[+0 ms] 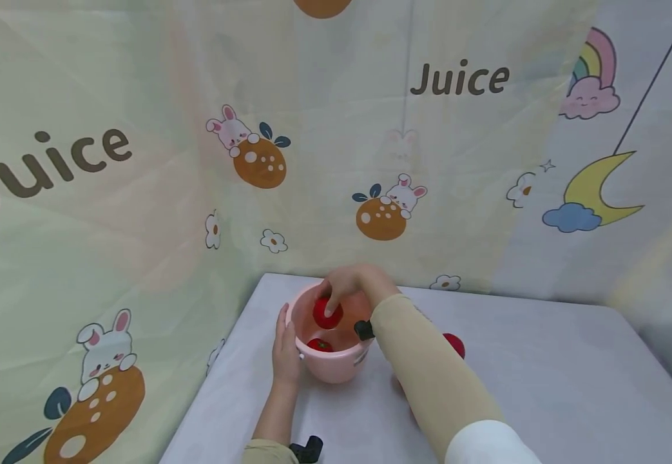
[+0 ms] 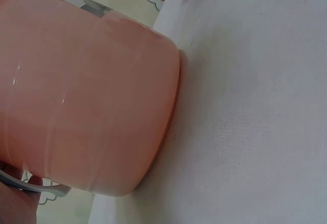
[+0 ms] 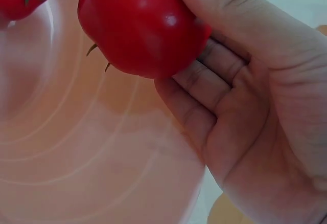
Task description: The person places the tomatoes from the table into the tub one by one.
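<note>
A pink bucket [image 1: 336, 367] stands upright on the white-covered table. My right hand [image 1: 350, 283] reaches over its far rim and holds a red tomato [image 1: 326, 314] inside the opening. In the right wrist view, thumb and fingers grip this tomato [image 3: 145, 27], its stem side turned down toward the bucket's inside. Another tomato [image 1: 320, 345] with a green top lies at the bottom of the bucket. My left hand [image 1: 286, 354] rests against the bucket's left side with fingers extended. The left wrist view shows part of that hand [image 2: 18, 203] by the grey handle [image 2: 30, 184].
To the right of the bucket, a red round thing [image 1: 455, 343] sits on the table [image 1: 544, 386], partly hidden by my right sleeve [image 1: 428, 367]. Something brownish shows at the sleeve's left edge. A printed cloth [image 1: 324, 142] hangs behind and left of the table.
</note>
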`<state>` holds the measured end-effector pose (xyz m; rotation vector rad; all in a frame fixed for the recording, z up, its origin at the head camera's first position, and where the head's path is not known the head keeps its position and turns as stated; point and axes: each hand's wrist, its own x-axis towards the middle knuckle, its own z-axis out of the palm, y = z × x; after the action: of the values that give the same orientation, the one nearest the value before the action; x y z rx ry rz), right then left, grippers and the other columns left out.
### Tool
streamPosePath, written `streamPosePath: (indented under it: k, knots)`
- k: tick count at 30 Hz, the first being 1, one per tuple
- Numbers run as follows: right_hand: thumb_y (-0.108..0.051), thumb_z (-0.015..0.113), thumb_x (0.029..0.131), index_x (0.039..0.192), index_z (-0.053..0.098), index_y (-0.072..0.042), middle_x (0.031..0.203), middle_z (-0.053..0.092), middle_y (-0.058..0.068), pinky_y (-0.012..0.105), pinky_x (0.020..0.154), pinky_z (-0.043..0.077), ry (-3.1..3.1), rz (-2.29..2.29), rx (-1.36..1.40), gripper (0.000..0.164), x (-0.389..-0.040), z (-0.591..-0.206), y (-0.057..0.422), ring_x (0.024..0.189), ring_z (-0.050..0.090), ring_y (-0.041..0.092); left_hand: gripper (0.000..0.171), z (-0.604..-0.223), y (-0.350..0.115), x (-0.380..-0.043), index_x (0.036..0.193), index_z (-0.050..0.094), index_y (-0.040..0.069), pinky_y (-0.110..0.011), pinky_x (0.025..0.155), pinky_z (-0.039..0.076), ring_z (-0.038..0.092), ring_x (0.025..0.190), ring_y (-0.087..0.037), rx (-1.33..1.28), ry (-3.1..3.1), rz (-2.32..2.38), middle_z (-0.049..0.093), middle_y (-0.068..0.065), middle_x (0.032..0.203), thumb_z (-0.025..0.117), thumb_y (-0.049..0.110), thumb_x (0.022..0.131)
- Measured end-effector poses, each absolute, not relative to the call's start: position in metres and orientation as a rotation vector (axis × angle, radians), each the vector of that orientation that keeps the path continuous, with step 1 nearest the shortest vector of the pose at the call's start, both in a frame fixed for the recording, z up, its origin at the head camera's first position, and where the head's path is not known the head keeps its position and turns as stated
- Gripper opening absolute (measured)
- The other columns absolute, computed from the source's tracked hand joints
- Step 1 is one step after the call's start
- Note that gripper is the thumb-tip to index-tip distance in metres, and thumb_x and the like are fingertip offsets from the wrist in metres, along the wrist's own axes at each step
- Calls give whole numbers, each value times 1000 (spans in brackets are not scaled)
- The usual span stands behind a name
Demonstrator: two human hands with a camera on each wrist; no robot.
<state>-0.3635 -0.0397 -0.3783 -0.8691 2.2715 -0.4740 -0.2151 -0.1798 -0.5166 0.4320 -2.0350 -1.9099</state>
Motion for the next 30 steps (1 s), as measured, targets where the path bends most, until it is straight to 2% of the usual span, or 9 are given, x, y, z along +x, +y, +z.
streamPosePath:
  k: [8, 13, 20, 27, 30]
  knots:
    - [-29, 86, 75, 116, 69, -35, 111, 63, -6, 41, 80, 60, 2285, -383, -837, 45, -365, -385, -47, 116, 50, 24, 49, -518, -179, -214, 144, 25, 60, -54, 108, 44, 31, 147, -17, 425, -2045, -1906, 31, 23, 156, 45, 49, 102]
    - [-30, 88, 72, 109, 71, -32, 108, 64, -6, 44, 83, 59, 2333, -367, -793, 41, -363, -391, -50, 113, 51, 24, 49, -518, -180, -214, 144, 24, 61, -54, 108, 44, 30, 148, -17, 429, -2044, -1916, 31, 24, 156, 45, 49, 102]
    - [-29, 80, 82, 122, 68, -33, 112, 65, -12, 45, 93, 55, 2283, -346, -885, 42, -366, -403, -49, 118, 49, 21, 47, -521, -180, -214, 145, 26, 59, -57, 109, 42, 30, 148, -20, 430, -2034, -1925, 32, 20, 157, 41, 51, 102]
    - [-34, 81, 81, 120, 69, -33, 114, 64, -11, 46, 89, 55, 2300, -433, -811, 41, -367, -403, -45, 120, 48, 22, 45, -520, -180, -215, 143, 27, 62, -56, 109, 43, 31, 147, -16, 419, -2035, -1929, 33, 24, 154, 40, 55, 101]
    - [-37, 78, 84, 123, 68, -34, 116, 64, -12, 47, 93, 54, 2306, -416, -864, 40, -367, -400, -44, 121, 48, 22, 45, -520, -181, -215, 145, 26, 59, -58, 110, 41, 31, 148, -19, 408, -2043, -1914, 33, 21, 156, 37, 56, 101]
